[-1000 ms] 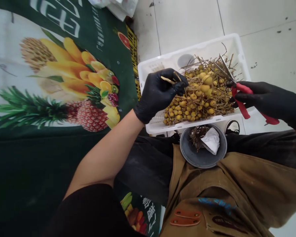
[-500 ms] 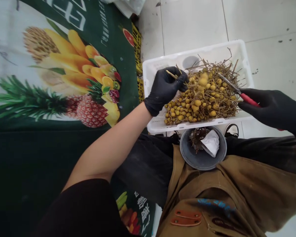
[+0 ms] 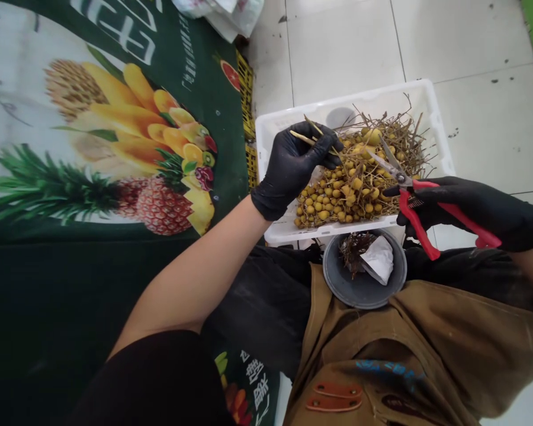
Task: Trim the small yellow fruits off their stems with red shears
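My left hand, in a black glove, is closed around the cut stems of a longan bunch over the left half of a white plastic crate. Round yellow-brown longans on twigs fill much of the crate. On the right, my gloved right hand grips red-handled pruning shears. Their blades are apart and point toward the fruit near the middle of the crate. Some fruit of the held bunch blends with the pile, so its extent is hard to tell.
Below the crate, a grey bucket between the legs holds dry twigs and crumpled white paper. A fruit-printed green banner hangs along the left. Yellow crates show behind its edge, with white plastic bags above.
The shears have turned in my right hand, so their spread blades and both handles now show, and they have moved left toward the bunch. My left hand stays nearly in place with the stems.
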Action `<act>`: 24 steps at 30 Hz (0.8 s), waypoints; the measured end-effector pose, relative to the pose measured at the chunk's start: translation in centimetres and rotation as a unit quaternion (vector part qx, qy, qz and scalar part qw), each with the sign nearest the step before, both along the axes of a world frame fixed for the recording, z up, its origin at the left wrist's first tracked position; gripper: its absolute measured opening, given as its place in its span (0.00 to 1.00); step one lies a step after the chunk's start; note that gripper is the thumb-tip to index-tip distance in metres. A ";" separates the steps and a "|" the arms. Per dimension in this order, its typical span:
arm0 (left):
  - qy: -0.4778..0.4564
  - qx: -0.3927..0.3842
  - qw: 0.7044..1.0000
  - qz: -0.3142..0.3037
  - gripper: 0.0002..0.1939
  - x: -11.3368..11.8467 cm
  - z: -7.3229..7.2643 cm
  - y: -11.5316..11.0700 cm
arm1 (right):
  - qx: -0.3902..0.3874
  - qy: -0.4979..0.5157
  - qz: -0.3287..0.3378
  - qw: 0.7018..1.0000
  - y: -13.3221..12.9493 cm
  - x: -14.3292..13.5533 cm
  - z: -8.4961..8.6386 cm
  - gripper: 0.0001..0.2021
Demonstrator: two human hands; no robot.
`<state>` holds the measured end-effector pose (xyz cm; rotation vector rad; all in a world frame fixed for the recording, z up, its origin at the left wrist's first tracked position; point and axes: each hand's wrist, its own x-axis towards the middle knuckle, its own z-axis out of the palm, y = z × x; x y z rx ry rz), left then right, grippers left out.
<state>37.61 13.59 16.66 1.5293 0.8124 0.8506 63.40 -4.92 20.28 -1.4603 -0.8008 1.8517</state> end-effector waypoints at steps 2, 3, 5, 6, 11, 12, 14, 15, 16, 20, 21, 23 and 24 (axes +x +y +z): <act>-0.009 0.008 1.000 -0.013 0.22 0.0 -0.1 -0.2 | -0.013 0.024 -0.021 0.999 0.0 -0.2 -0.1 0.17; -0.013 0.011 1.000 -0.022 0.23 0.0 -0.1 -0.3 | -0.019 0.032 -0.028 0.999 0.1 -0.3 -0.2 0.16; -0.023 0.013 0.999 -0.045 0.26 0.1 -0.4 -0.4 | -0.032 0.038 -0.034 0.998 0.4 -0.6 -0.3 0.18; -0.030 0.013 0.998 -0.059 0.27 0.2 -0.5 -0.4 | -0.035 0.035 -0.039 0.998 0.6 -0.9 -0.3 0.20; -0.041 0.002 0.996 -0.081 0.29 0.6 -1.3 -0.4 | -0.024 -0.065 -0.053 0.996 1.0 -2.0 -0.6 0.28; -0.033 -0.002 0.997 -0.069 0.27 0.5 -1.4 -0.2 | -0.024 -0.085 -0.045 0.995 1.0 -2.0 -0.7 0.30; -0.031 -0.011 0.998 -0.045 0.24 0.4 -1.7 0.5 | -0.024 -0.097 -0.034 0.994 0.7 -1.8 -0.8 0.30; -0.042 -0.015 0.998 -0.036 0.23 0.2 -1.9 0.9 | -0.025 -0.092 -0.032 0.995 0.5 -1.6 -0.9 0.30; -0.057 -0.017 0.998 -0.031 0.22 0.0 -2.0 1.5 | -0.027 -0.080 -0.030 0.996 0.3 -1.4 -0.9 0.29; -0.099 -0.020 0.995 -0.020 0.19 -0.9 -2.2 3.4 | -0.071 0.001 -0.033 0.997 -0.4 -0.8 -0.8 0.24; -0.098 -0.021 0.995 -0.016 0.19 -1.1 -2.1 3.7 | -0.099 0.021 -0.029 0.994 -0.4 -0.9 -0.8 0.23; -0.093 -0.020 0.995 -0.012 0.18 -1.4 -2.0 4.0 | -0.163 0.056 -0.020 0.985 -0.4 -1.3 -1.0 0.22; -0.091 -0.018 0.996 -0.014 0.19 -1.4 -1.9 4.0 | -0.189 0.070 -0.018 0.979 -0.4 -1.6 -1.2 0.22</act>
